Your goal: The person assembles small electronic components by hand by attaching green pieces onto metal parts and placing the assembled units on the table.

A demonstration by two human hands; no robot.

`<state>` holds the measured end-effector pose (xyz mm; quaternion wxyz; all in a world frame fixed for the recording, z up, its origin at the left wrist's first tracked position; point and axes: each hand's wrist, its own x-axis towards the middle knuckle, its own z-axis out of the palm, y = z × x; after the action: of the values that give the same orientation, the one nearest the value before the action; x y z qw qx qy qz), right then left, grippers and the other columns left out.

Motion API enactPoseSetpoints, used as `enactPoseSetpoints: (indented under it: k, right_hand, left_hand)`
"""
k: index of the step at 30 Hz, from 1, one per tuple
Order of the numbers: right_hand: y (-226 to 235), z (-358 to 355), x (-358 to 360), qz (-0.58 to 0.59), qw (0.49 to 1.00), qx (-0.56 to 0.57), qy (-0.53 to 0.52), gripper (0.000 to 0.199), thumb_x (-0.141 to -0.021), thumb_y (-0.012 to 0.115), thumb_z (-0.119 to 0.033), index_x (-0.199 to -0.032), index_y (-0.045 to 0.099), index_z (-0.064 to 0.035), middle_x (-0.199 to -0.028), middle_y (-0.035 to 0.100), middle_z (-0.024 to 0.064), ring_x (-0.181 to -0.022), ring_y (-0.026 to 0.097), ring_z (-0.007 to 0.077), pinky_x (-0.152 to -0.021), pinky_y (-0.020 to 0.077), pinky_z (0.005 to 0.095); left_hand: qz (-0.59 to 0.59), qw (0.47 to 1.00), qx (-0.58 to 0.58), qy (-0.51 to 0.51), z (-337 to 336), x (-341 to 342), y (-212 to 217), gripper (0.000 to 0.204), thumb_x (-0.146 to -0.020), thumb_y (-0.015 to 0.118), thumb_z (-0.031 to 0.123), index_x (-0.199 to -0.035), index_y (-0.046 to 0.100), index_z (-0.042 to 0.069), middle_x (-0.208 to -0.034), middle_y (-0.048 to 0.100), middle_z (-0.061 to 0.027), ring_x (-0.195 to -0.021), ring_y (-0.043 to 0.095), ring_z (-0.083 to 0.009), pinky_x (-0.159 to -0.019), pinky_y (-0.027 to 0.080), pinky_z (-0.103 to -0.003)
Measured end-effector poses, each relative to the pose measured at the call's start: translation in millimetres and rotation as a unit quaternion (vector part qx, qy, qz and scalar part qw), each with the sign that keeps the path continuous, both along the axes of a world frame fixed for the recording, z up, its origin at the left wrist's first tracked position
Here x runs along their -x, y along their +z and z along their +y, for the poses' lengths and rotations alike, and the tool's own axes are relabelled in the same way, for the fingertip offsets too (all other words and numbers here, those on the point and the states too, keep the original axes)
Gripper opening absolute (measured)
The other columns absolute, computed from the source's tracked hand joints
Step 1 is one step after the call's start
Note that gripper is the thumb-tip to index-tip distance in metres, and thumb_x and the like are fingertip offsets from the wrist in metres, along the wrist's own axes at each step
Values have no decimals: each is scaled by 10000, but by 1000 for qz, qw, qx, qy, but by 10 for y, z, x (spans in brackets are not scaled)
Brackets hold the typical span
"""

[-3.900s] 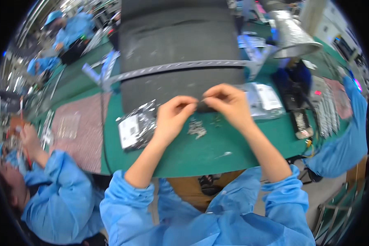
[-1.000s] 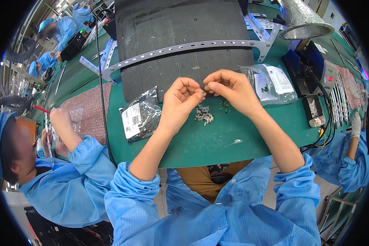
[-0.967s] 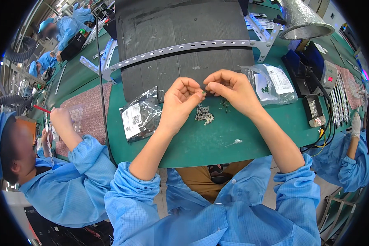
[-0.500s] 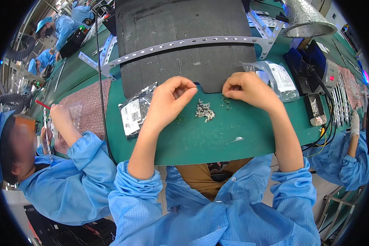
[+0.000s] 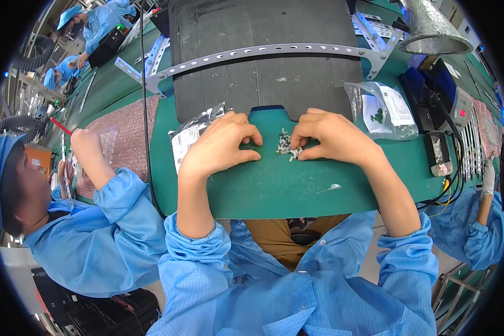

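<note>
A loose pile of small whitish-silver parts [image 5: 285, 144] lies on the green mat. My right hand [image 5: 333, 136] is at the pile's right edge, its thumb and forefinger curved and apart around a few of the parts. Left of the pile, my left hand [image 5: 223, 144] rests low over the mat with thumb and forefinger spread. Small green pieces [image 5: 250, 146] show in that gap, partly covered by the hand. Beneath the left hand's far side lies a silvery bag with a white label [image 5: 186, 143]. The other fingers of both hands are largely hidden.
A dark board [image 5: 263, 84] with a perforated metal bar [image 5: 269, 49] stands behind. At right are a clear bag [image 5: 383, 115] with green pieces, a small parts box [image 5: 437, 152], a blue device [image 5: 431, 92] and cables. A co-worker [image 5: 89, 224] sits close at left.
Both hands have come nearer the mat and their thumbs and forefingers have parted. My right hand has moved left to the pile. The whole view has shifted slightly.
</note>
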<state>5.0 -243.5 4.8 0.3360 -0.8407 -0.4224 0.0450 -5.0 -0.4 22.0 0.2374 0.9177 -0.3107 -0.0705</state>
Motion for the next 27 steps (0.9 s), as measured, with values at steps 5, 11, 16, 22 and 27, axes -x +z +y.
enactPoseSetpoints:
  k: [5, 11, 16, 22, 27]
  right_hand:
    - [5, 71, 16, 7, 1000, 14, -10, 161, -646, 712, -119, -739, 592, -65, -697, 568, 16, -751, 540, 192, -653, 450, 321]
    - [-26, 65, -5, 11, 999, -47, -2, 134, -678, 681, -76, -724, 563, -32, -671, 559, 43, -680, 550, 173, -625, 455, 301]
    - [38, 63, 16, 111, 982, -147, -42, 71, -692, 607, -23, -727, 550, 0, -638, 581, 68, -594, 588, 182, -565, 470, 283]
    - [-47, 54, -30, 27, 989, -140, -37, 112, -734, 632, -26, -846, 624, -29, -765, 587, 63, -692, 574, 181, -627, 461, 285]
    - [-95, 81, -25, -51, 992, -111, -21, 138, -751, 624, -50, -888, 637, -42, -813, 593, 84, -738, 575, 234, -675, 462, 318]
  left_hand:
    - [-21, 1000, 1, -16, 10, -38, -79, 153, -644, 704, 97, -774, 650, 39, -737, 528, -81, -780, 511, -229, -692, 423, -321]
    - [0, 1000, 6, -22, -16, -36, -74, 115, -662, 685, 86, -751, 636, 32, -737, 526, -83, -771, 508, -227, -687, 423, -326]
    - [-19, 999, 17, -32, 18, -23, -79, 102, -694, 662, 73, -773, 619, 25, -748, 518, -82, -754, 505, -219, -675, 426, -319]
    - [-9, 999, 44, -17, 28, -45, -46, 93, -712, 658, 61, -784, 613, 23, -760, 514, -79, -752, 518, -204, -666, 432, -299]
    - [10, 999, 34, -12, 41, -57, -64, 113, -692, 682, 67, -793, 646, 32, -765, 528, -71, -724, 533, -188, -652, 445, -296]
